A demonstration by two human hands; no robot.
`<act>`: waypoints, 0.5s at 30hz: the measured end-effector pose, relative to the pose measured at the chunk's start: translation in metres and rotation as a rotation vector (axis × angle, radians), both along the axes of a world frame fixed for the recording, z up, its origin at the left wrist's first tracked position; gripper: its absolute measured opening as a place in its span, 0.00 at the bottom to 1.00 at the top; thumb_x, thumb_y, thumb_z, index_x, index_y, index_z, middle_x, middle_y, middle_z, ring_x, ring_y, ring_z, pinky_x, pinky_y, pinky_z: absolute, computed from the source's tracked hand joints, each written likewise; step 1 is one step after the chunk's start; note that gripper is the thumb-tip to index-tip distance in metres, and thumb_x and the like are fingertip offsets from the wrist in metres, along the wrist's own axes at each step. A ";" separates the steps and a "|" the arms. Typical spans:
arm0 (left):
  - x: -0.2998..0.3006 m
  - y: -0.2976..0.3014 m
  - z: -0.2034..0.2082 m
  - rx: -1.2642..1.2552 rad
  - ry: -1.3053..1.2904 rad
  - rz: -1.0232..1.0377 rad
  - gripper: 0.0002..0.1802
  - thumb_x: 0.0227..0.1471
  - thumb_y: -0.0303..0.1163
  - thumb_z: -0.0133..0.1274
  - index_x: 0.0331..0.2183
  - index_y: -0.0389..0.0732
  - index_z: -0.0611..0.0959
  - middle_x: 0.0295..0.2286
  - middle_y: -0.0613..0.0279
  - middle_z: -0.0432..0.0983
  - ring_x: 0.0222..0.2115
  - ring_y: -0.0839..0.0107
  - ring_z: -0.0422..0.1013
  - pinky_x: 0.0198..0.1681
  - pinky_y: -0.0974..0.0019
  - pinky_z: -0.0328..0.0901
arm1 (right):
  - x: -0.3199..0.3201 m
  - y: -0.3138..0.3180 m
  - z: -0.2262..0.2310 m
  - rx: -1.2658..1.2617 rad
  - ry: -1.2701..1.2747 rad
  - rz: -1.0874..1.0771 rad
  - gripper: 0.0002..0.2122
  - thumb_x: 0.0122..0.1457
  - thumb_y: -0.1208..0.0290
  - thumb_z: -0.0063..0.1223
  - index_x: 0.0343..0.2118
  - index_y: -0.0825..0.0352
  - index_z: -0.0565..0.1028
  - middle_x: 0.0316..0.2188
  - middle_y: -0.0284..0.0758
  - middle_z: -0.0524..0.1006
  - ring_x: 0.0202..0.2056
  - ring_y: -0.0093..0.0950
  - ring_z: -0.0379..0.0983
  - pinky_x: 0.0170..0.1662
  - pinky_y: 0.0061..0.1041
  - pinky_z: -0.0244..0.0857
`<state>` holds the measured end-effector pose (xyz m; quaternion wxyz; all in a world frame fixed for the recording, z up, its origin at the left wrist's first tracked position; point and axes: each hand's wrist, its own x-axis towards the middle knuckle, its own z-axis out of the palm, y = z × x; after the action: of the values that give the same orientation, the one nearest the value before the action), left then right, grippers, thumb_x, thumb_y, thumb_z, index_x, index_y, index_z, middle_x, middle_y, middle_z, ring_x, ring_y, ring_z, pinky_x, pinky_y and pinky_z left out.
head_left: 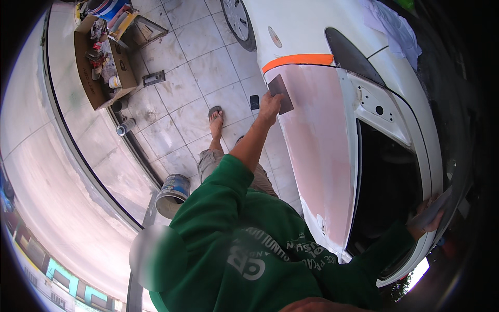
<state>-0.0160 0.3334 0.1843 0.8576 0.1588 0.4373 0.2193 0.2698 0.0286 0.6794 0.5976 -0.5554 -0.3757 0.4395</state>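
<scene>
My left hand (pixel 269 107) is raised and grips a dark rectangular spreader (pixel 281 93). The spreader's blade lies flat against a pink filler patch (pixel 312 145) on a white car panel (pixel 296 31). An orange tape strip (pixel 299 60) borders the top of the patch. My right hand (pixel 427 216) is at the panel's lower right edge, beside a dark opening (pixel 387 192) in the body. It holds a pale flat sheet (pixel 438 205). I wear a green long-sleeved shirt (pixel 249 244).
A paint can (pixel 172 193) stands on the tiled floor (pixel 182 104) near my sandalled foot (pixel 215 118). A cardboard box of tools (pixel 101 62), small cans (pixel 125 126), a metal block (pixel 154 78), a small dark object (pixel 254 102) and a car wheel (pixel 238 21) are further off.
</scene>
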 end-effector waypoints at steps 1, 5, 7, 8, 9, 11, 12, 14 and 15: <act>0.002 0.004 0.000 0.004 0.002 -0.013 0.18 0.53 0.24 0.49 0.47 0.33 0.75 0.33 0.61 0.75 0.30 0.72 0.71 0.36 0.67 0.69 | 0.003 -0.006 0.002 -0.018 -0.030 -0.042 0.31 0.66 0.59 0.43 0.65 0.72 0.50 0.42 0.45 0.71 0.35 0.28 0.74 0.34 0.21 0.70; 0.022 0.007 -0.014 -0.065 -0.071 -0.004 0.21 0.51 0.23 0.49 0.49 0.34 0.74 0.34 0.62 0.75 0.32 0.71 0.72 0.38 0.67 0.69 | 0.028 -0.027 0.005 -0.037 -0.428 -0.237 0.30 0.64 0.62 0.48 0.63 0.73 0.52 0.38 0.44 0.71 0.29 0.25 0.75 0.25 0.17 0.70; 0.028 0.003 0.000 -0.064 -0.103 0.019 0.23 0.51 0.22 0.50 0.51 0.36 0.74 0.34 0.62 0.75 0.32 0.70 0.72 0.38 0.66 0.69 | 0.038 -0.039 0.006 -0.083 -0.405 -0.183 0.31 0.64 0.59 0.45 0.64 0.73 0.51 0.40 0.42 0.71 0.31 0.26 0.74 0.29 0.21 0.69; 0.025 0.000 0.009 -0.066 -0.106 -0.035 0.23 0.51 0.22 0.49 0.50 0.35 0.74 0.36 0.60 0.75 0.34 0.69 0.72 0.40 0.66 0.69 | 0.046 -0.053 0.013 -0.128 -0.280 -0.112 0.32 0.65 0.56 0.42 0.65 0.72 0.51 0.42 0.41 0.71 0.34 0.27 0.74 0.35 0.26 0.69; 0.018 0.001 0.023 -0.063 -0.105 -0.080 0.22 0.50 0.22 0.49 0.50 0.34 0.74 0.37 0.59 0.76 0.36 0.69 0.73 0.41 0.66 0.69 | 0.048 -0.054 0.013 -0.145 -0.205 -0.071 0.32 0.66 0.54 0.40 0.65 0.71 0.51 0.43 0.41 0.72 0.36 0.28 0.74 0.38 0.29 0.69; 0.009 0.000 0.022 -0.063 -0.188 -0.073 0.22 0.50 0.22 0.49 0.50 0.34 0.74 0.38 0.58 0.75 0.38 0.68 0.72 0.44 0.65 0.68 | 0.047 -0.061 0.012 -0.167 -0.107 -0.038 0.32 0.66 0.52 0.36 0.66 0.69 0.50 0.46 0.40 0.72 0.38 0.29 0.74 0.42 0.33 0.70; 0.006 0.002 0.015 -0.087 -0.138 -0.043 0.21 0.50 0.22 0.48 0.49 0.34 0.74 0.38 0.58 0.75 0.38 0.68 0.72 0.44 0.65 0.68 | 0.045 -0.057 0.011 -0.147 -0.134 -0.087 0.32 0.66 0.53 0.37 0.66 0.70 0.51 0.44 0.41 0.72 0.36 0.28 0.74 0.38 0.30 0.68; 0.008 0.010 -0.002 -0.142 -0.044 0.012 0.21 0.50 0.22 0.48 0.49 0.35 0.74 0.36 0.58 0.75 0.38 0.68 0.72 0.45 0.64 0.67 | 0.040 -0.057 0.007 -0.094 -0.240 -0.252 0.31 0.65 0.58 0.41 0.65 0.73 0.51 0.39 0.42 0.72 0.31 0.23 0.72 0.27 0.21 0.65; 0.012 0.014 -0.009 -0.129 -0.045 0.025 0.21 0.50 0.22 0.48 0.48 0.34 0.74 0.36 0.58 0.75 0.38 0.67 0.72 0.45 0.64 0.67 | 0.038 -0.055 0.005 -0.080 -0.288 -0.286 0.31 0.65 0.59 0.43 0.65 0.74 0.51 0.37 0.43 0.72 0.30 0.22 0.72 0.22 0.17 0.63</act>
<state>-0.0043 0.3473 0.1751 0.8728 0.0925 0.4333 0.2050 0.3080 -0.0266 0.6847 0.5715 -0.6836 -0.3566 0.2810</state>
